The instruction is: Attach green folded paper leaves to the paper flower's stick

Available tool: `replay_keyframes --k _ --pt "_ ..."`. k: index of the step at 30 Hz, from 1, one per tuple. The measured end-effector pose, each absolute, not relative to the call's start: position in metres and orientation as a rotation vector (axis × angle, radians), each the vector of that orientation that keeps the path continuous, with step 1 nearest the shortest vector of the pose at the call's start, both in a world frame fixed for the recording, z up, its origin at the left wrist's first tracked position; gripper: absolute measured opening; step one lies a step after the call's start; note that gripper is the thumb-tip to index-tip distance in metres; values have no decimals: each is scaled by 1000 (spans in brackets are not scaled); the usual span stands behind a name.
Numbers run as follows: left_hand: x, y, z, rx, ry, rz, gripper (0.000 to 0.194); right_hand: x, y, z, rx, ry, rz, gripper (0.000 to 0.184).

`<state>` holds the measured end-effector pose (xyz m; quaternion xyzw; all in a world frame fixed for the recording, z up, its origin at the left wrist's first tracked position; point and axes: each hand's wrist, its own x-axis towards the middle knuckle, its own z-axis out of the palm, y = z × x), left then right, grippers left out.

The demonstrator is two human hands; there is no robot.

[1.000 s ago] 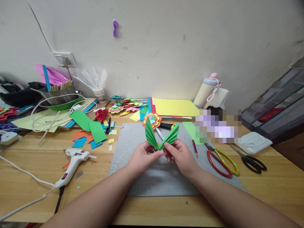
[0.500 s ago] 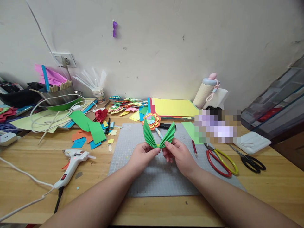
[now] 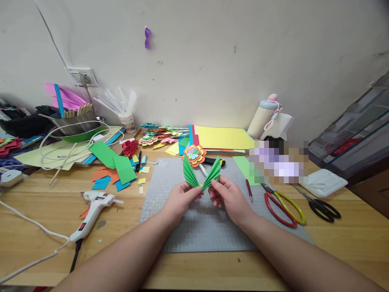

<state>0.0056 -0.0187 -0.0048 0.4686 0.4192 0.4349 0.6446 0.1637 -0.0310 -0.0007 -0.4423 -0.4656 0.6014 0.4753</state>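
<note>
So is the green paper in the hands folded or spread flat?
Folded: the green pleated paper shows close accordion creases, its two wings angled apart in a V between the left hand and right hand.

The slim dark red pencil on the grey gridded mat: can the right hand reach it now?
Likely yes: the pencil lies just right of the right hand, with nothing covering it. But that hand's grip is on the green pleated paper piece, so it would probably need to let go first.

There are two green fans, two scissors, one glue gun and one bottle.
</note>
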Motion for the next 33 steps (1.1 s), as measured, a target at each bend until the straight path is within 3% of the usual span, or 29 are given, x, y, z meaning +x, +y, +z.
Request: replay_keyframes --k 11,33 --pt "7 -18 -7 828 875 1006 28 163 -31 1 -1105 -1113 1465 30" --pt "5 -20 2 1194 999 1080 23 164 -30 -7 -1045 -1230 1491 24"
